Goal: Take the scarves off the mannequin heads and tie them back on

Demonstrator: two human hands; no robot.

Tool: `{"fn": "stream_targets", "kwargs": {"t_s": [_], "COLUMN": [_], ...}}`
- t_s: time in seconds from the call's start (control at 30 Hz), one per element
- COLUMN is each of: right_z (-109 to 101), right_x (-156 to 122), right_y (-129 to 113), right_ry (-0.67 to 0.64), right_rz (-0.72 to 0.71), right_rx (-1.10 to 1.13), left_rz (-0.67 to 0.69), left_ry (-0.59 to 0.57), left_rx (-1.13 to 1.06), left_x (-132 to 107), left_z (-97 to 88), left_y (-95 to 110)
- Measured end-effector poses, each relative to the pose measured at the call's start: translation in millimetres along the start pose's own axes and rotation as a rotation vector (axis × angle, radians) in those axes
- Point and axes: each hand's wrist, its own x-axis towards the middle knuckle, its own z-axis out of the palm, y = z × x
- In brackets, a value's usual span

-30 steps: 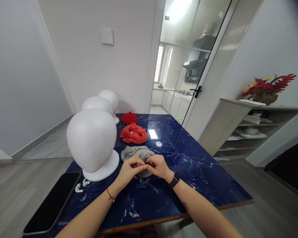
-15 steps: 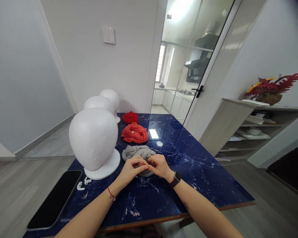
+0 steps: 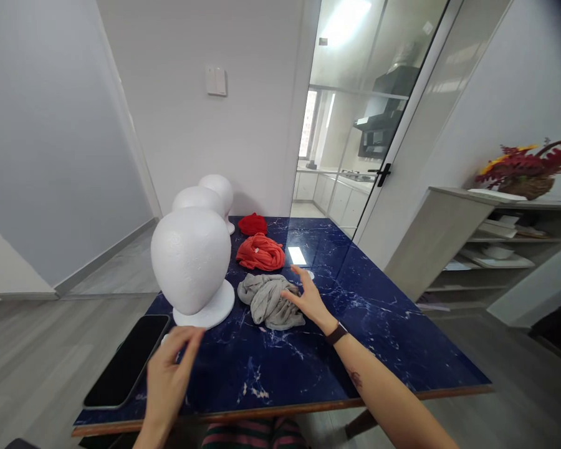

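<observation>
My left hand (image 3: 172,371) hovers over the near left of the table, thumb and index tips brought together. Whether anything is between them is hidden. Just behind it, mostly covered, shows a bit of small white objects (image 3: 164,339). My right hand (image 3: 309,298) is open, fingers apart, at the right side of a crumpled grey cloth (image 3: 266,302); I cannot tell if it touches. Beyond lie a bundled coral-red cloth (image 3: 260,252) and a smaller bright red one (image 3: 252,224). The nearest white foam head (image 3: 191,259) stands left of the grey cloth.
Two more foam heads (image 3: 199,198) stand in a row behind the first. A black phone (image 3: 128,362) lies at the left edge of the blue marbled table (image 3: 374,349). A flat round white piece (image 3: 311,275) lies by my right fingertips. Shelves (image 3: 486,240) stand to the right.
My hands have parted from their shared pinch over the grey cloth. The left has moved left and nearer me; the right has opened beside the cloth. The view has shifted slightly.
</observation>
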Motion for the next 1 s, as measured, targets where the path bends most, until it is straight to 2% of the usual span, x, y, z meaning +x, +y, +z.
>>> {"fn": "stream_targets", "kwargs": {"t_s": [0.07, 0.1, 0.13, 0.2, 0.3, 0.4, 0.57, 0.63, 0.73, 0.83, 0.9, 0.93, 0.97, 1.0], "right_z": [5.5, 8.8, 12.1, 16.8, 16.3, 6.5, -17.6, -26.5, -40.3, -55.5, -63.8, -66.3, -67.1, -65.9], "right_x": [-1.3, -2.7, -4.5, -7.5, -7.9, -1.3, 15.9, 21.3, 27.6, 32.2, 32.5, 31.3, 29.1, 26.0], "right_y": [1.4, 1.2, 0.6, -0.8, 2.0, 14.5, 36.8, 40.8, 46.2, 55.6, 62.2, 64.3, 64.8, 63.5], "right_ry": [-0.123, -0.194, -0.263, -0.375, -0.428, -0.336, 0.023, 0.127, 0.279, 0.53, 0.661, 0.66, 0.592, 0.465], "right_rz": [-0.002, -0.008, -0.018, -0.041, -0.035, 0.097, 0.461, 0.553, 0.582, 0.501, 0.445, 0.452, 0.475, 0.499], "right_rx": [-0.001, -0.007, -0.016, -0.033, 0.009, 0.214, 0.729, 0.899, 0.999, 0.875, 0.596, 0.404, 0.198, -0.011], "left_rz": [-0.154, -0.202, -0.212, -0.187, -0.169, -0.205, -0.316, -0.326, -0.282, -0.237, -0.213, -0.195, -0.176, -0.157], "left_ry": [0.272, 0.311, 0.314, 0.209, 0.078, 0.017, 0.022, 0.032, 0.048, 0.061, 0.043, 0.031, 0.014, -0.008], "left_rx": [0.101, 0.115, 0.118, 0.153, 0.091, 0.029, 0.17, 0.203, 0.171, 0.129, 0.131, 0.135, 0.14, 0.142], "left_x": [-0.1, 5.2, 13.3, 33.5, 59.7, 70.9, 72.2, 72.2, 73.4, 78.4, 84.3, 87.5, 90.4, 92.7], "left_z": [-19.1, -26.0, -31.0, -35.4, -30.6, -22.2, -22.2, -23.4, -14.7, 11.3, 34.1, 45.4, 55.9, 65.2], "left_y": [-21.3, -31.1, -39.8, -53.0, -64.7, -74.2, -82.5, -75.3, -53.1, -29.4, -19.6, -17.2, -16.2, -16.6]}}
